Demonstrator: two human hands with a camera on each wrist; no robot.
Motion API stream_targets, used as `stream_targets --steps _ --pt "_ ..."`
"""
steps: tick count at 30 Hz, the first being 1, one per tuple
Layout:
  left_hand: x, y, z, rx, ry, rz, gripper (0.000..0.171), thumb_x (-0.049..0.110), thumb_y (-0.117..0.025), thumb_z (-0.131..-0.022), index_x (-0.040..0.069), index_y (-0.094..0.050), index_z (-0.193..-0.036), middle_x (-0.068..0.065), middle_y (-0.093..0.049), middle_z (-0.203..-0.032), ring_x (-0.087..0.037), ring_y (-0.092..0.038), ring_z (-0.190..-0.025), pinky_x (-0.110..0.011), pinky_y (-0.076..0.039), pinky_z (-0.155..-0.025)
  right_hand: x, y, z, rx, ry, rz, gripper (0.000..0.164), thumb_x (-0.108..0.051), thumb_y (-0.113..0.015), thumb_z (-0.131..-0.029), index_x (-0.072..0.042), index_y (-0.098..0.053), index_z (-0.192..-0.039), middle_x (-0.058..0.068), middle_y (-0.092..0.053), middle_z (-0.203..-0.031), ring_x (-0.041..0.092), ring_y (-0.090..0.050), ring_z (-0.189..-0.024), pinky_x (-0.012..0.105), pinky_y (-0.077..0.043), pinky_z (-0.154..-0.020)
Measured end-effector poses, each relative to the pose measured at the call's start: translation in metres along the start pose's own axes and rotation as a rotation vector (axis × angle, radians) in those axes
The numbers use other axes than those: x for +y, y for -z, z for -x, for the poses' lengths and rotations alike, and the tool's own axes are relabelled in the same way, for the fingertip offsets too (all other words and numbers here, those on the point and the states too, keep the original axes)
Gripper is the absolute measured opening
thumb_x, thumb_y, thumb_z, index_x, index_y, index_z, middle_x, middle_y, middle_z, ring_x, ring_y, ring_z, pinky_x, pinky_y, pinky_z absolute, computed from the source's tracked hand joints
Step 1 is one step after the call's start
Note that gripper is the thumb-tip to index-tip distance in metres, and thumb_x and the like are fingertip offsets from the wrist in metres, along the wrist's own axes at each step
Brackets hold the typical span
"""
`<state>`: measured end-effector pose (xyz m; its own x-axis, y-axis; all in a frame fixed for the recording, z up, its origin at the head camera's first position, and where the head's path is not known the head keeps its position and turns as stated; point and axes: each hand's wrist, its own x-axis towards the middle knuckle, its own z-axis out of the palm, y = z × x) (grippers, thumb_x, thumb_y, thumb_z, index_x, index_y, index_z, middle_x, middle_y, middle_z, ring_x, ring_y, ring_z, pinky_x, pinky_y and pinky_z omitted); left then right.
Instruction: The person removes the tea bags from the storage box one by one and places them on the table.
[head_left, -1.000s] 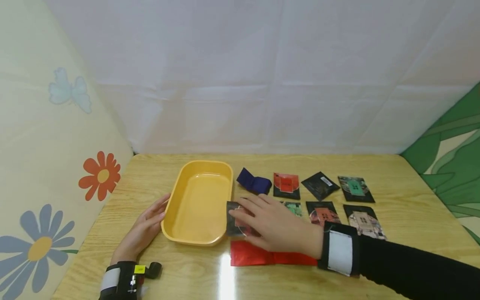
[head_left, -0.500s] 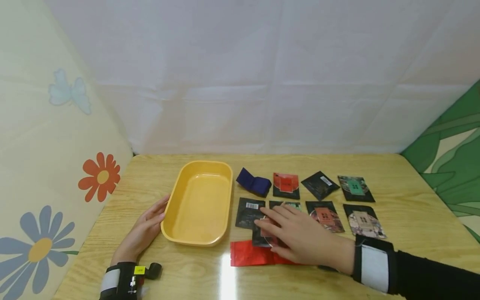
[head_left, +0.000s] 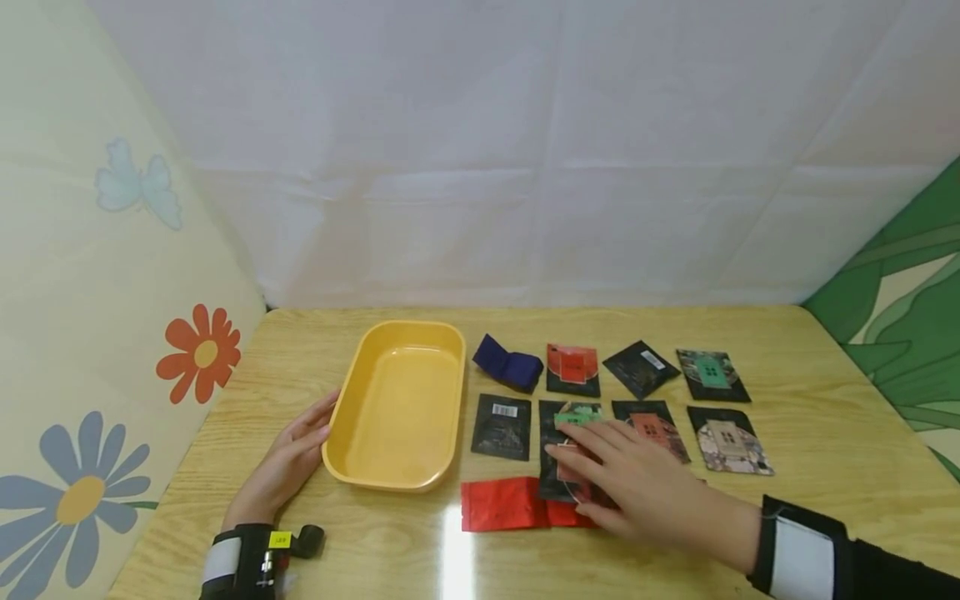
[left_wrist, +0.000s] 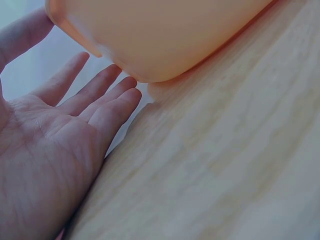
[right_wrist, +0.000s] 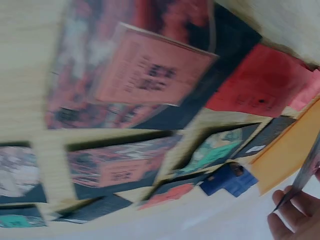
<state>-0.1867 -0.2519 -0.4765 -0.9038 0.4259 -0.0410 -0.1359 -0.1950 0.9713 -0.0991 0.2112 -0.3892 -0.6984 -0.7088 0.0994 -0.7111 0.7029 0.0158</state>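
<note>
My right hand (head_left: 637, 483) pinches a small black sachet with a red label (head_left: 567, 477) over the front row. In the right wrist view that held sachet (right_wrist: 306, 170) shows edge-on between the fingers (right_wrist: 292, 212). It overlaps a green-labelled black sachet (head_left: 573, 412) and a red packet (head_left: 504, 504) in the head view. My left hand (head_left: 294, 457) rests against the left side of a yellow tray (head_left: 337, 433). Its fingers are fairly straight in the left wrist view, fingertips (left_wrist: 131, 95) right at the tray wall.
Left of the right hand lies a barcode-side-up black sachet (head_left: 501, 429). Behind are a folded dark blue packet (head_left: 510, 367), a red-labelled sachet (head_left: 572, 371) and several more black sachets. A pink-labelled sachet (right_wrist: 155, 67) lies below the right wrist camera, mostly hidden in the head view.
My right hand has moved right with the held sachet, away from the tray's edge, uncovering the barcode-side-up sachet and more of the red packet. The left hand and tray stay put.
</note>
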Motion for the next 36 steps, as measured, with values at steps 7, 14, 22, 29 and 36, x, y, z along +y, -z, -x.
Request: stream_targets --steps 7,14,22,29,36 --pt "-0.001 0.001 -0.001 -0.005 -0.005 0.002 0.059 0.008 -0.041 -0.105 -0.004 -0.013 -0.156 0.007 -0.044 -0.144 -0.004 -0.048 -0.129 -0.024 -0.041 -0.103 0.010 -0.002 0.022 -0.005 -0.043 -0.039 0.078 -0.050 -0.074 -0.085 -0.029 -0.041 -0.152 0.007 -0.043 -0.151 0.032 -0.048 -0.130 0.058 -0.043 -0.099" --pt "0.000 0.000 0.000 -0.006 -0.007 0.017 0.059 0.008 -0.041 -0.105 -0.005 -0.012 -0.156 0.008 -0.045 -0.142 -0.004 -0.049 -0.129 -0.024 -0.042 -0.102 0.019 -0.005 0.042 0.044 -0.009 -0.019 0.078 -0.054 -0.073 -0.084 -0.029 -0.043 -0.151 0.005 -0.043 -0.151 0.029 -0.048 -0.130 0.056 -0.042 -0.099" --pt "0.002 0.000 0.001 -0.020 -0.016 0.036 0.059 0.007 -0.040 -0.105 -0.005 -0.012 -0.156 0.010 -0.049 -0.140 -0.005 -0.049 -0.128 -0.024 -0.042 -0.102 0.028 -0.006 0.058 0.019 -0.036 0.013 0.080 -0.055 -0.073 -0.083 -0.032 -0.040 -0.152 0.003 -0.038 -0.155 0.029 -0.048 -0.130 0.054 -0.042 -0.097" --pt "0.002 -0.001 0.002 -0.023 -0.025 0.037 0.059 0.006 -0.041 -0.105 -0.006 -0.012 -0.156 0.011 -0.050 -0.138 -0.005 -0.050 -0.127 -0.024 -0.043 -0.101 0.040 -0.002 0.074 0.018 -0.063 0.064 0.078 -0.059 -0.071 -0.082 -0.033 -0.043 -0.150 0.002 -0.046 -0.148 0.027 -0.051 -0.125 0.053 -0.041 -0.095" --pt "0.002 -0.001 0.001 -0.020 -0.021 0.027 0.058 0.007 -0.041 -0.105 -0.005 -0.013 -0.156 0.010 -0.050 -0.138 -0.006 -0.051 -0.127 -0.024 -0.043 -0.101 0.053 -0.001 0.091 0.089 -0.042 0.076 0.076 -0.059 -0.073 -0.080 -0.028 -0.050 -0.146 0.004 -0.050 -0.145 0.030 -0.053 -0.120 0.029 0.001 -0.118"
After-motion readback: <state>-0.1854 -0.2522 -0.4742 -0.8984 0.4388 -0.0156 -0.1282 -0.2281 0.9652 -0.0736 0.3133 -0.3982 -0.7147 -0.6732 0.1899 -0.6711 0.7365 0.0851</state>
